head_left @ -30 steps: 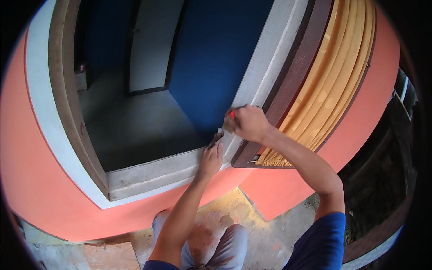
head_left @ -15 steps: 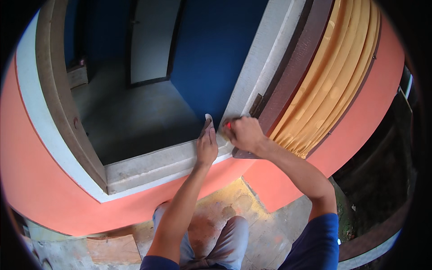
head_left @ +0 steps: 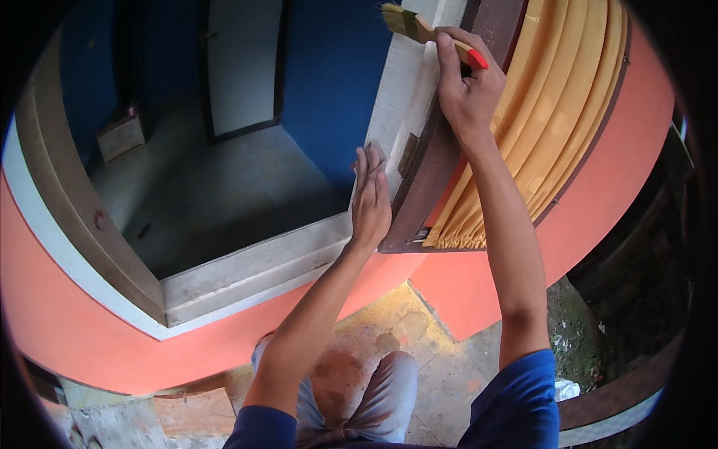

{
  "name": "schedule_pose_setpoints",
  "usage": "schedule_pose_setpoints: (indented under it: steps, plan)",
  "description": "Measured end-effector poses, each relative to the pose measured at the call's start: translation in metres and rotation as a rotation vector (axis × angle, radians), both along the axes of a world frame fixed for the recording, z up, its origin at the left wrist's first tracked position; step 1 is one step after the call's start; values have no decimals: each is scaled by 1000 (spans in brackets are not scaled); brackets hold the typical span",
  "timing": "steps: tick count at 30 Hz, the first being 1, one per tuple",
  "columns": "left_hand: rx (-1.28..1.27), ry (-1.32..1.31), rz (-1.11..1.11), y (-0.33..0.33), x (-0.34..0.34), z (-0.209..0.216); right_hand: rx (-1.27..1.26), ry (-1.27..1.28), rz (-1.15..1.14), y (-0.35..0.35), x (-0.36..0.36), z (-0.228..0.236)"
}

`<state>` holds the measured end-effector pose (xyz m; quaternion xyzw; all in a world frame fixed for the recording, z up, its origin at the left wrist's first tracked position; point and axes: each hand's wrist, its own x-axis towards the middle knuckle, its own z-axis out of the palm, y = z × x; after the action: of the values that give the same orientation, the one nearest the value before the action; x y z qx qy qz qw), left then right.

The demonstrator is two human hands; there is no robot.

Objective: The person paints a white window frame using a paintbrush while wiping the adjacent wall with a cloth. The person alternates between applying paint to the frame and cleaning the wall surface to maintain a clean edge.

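Observation:
My right hand [head_left: 473, 93] is closed around the handle of a paintbrush [head_left: 424, 31], up by the right-hand upright of the window frame. The brush has pale bristles pointing left and a wooden handle with a red end. Its bristles reach past the inner edge of the whitish upright [head_left: 407, 78]. Lower on the same upright rests my left hand [head_left: 370, 206], its fingers stretched upward against the wood near the bottom corner. I see nothing held in it, though its palm side is hidden.
A brown casement [head_left: 490, 90] with a gathered yellow curtain [head_left: 550, 112] stands swung outward on the right. The whitish sill [head_left: 254, 273] runs left above a salmon wall [head_left: 224, 348]. Through the opening are a blue wall [head_left: 321, 82] and a pale door [head_left: 243, 67].
My right hand has moved up along the upright with the paintbrush, away from the bottom corner. My left hand has shifted up and slightly right, onto the upright.

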<state>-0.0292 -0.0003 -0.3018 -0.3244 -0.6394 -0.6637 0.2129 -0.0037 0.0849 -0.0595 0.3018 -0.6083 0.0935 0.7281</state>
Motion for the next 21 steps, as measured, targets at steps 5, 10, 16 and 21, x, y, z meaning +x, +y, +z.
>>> schedule_pose_setpoints:
  steps: [5,10,16,21]
  plan:
    - [-5,129,66,4,5,-3,-32,-50,-23,0,7,-5]
    - [26,-27,32,7,9,-50,-37,-48,0,2,4,-6]
    - [64,191,40,5,-18,72,-71,-87,-22,1,7,-6]
    - [43,61,54,17,13,-21,-52,-43,29,-1,9,-6]
